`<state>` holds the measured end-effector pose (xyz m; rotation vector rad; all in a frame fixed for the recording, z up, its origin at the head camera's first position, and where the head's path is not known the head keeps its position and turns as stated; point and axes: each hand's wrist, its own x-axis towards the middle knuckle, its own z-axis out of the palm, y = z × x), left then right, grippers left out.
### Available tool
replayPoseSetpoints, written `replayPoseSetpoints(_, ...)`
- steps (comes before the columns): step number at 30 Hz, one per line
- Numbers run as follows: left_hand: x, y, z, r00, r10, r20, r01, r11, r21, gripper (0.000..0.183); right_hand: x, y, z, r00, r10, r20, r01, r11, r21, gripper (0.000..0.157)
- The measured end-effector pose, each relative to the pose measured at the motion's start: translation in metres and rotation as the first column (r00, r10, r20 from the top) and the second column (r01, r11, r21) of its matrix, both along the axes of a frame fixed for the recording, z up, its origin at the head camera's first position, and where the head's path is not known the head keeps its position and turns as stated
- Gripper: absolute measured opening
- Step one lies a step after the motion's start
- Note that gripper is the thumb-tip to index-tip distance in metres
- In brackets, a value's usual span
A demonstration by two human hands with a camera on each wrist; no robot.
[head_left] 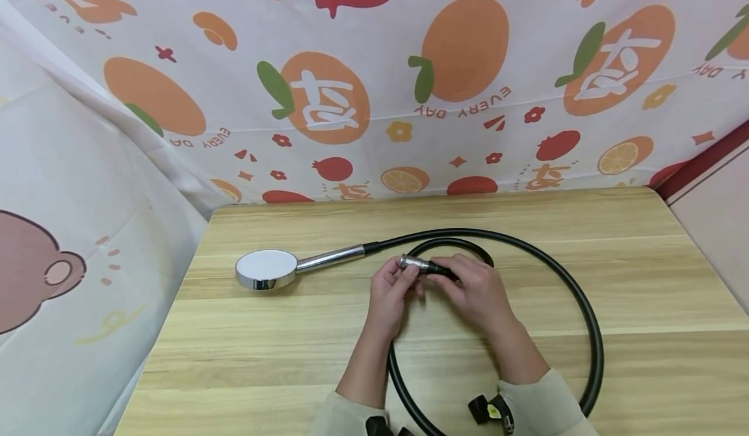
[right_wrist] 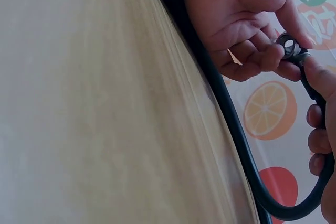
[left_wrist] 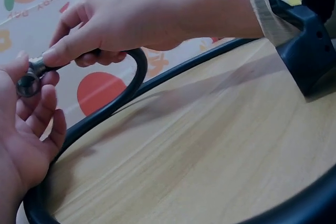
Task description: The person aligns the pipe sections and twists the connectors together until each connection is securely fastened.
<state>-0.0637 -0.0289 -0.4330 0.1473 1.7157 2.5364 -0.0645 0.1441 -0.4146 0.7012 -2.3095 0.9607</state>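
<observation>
My left hand [head_left: 389, 293] pinches a silver metal hose connector [head_left: 412, 262] between thumb and fingers. Just behind that fitting, my right hand [head_left: 476, 290] grips the end of the black shower hose [head_left: 576, 293]. The connector's round open end [left_wrist: 27, 84] shows in the left wrist view, turned towards the left palm. From the right hand the hose loops round on the wooden table. Its other end joins the chrome handle of a shower head [head_left: 267, 270], which lies at the left with its white face up.
The wooden table [head_left: 234, 371] reaches back to a white curtain [head_left: 386, 46] printed with fruit. Another white cloth [head_left: 134, 228] hangs along the left side. Hose coils lie around both forearms, and a dark wrist mount [head_left: 491, 411] sits at the right sleeve.
</observation>
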Motion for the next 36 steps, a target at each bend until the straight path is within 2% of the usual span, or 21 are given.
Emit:
replayPoseSetpoints(4, -0.001, -0.003, -0.001, 0.997, -0.074, 0.001, 0.074, 0.997, -0.035, 0.019, 0.001, 0.003, 0.000, 0.998, 0.014, 0.066, -0.011, 0.999, -0.041, 0.025)
replayPoseSetpoints(7, -0.002, -0.006, -0.002, 0.989, -0.147, 0.006, 0.147, 0.988, -0.045, 0.021, 0.003, 0.006, 0.002, 0.988, 0.025, 0.153, -0.014, 0.997, -0.070, 0.022)
replayPoseSetpoints(9, -0.002, -0.008, -0.003, 0.982, -0.188, 0.005, 0.188, 0.981, -0.052, 0.022, 0.004, 0.009, 0.005, 0.970, 0.031, 0.242, -0.009, 0.996, -0.089, 0.020)
replayPoseSetpoints(13, -0.002, -0.010, -0.003, 0.974, -0.226, -0.024, 0.221, 0.968, -0.121, 0.027, 0.007, 0.015, 0.013, 0.910, 0.060, 0.409, -0.004, 0.991, -0.137, 0.018)
replayPoseSetpoints(16, -0.002, -0.010, -0.002, 0.974, -0.220, -0.052, 0.206, 0.960, -0.188, 0.030, 0.007, 0.018, 0.015, 0.872, 0.090, 0.481, -0.012, 0.987, -0.163, 0.018)
replayPoseSetpoints(26, 0.004, -0.005, 0.000, 0.975, -0.170, -0.142, 0.110, 0.927, -0.359, 0.025, 0.007, 0.025, 0.013, 0.781, 0.186, 0.596, -0.031, 0.965, -0.260, 0.017)
replayPoseSetpoints(31, 0.006, -0.002, -0.001, 0.964, -0.155, -0.216, 0.055, 0.910, -0.410, 0.026, 0.006, 0.028, 0.011, 0.743, 0.256, 0.618, -0.042, 0.940, -0.338, 0.015)
replayPoseSetpoints(36, 0.004, -0.002, -0.002, 0.959, -0.132, -0.252, 0.012, 0.903, -0.430, 0.026, 0.002, 0.029, 0.009, 0.713, 0.293, 0.637, -0.053, 0.929, -0.367, 0.017)
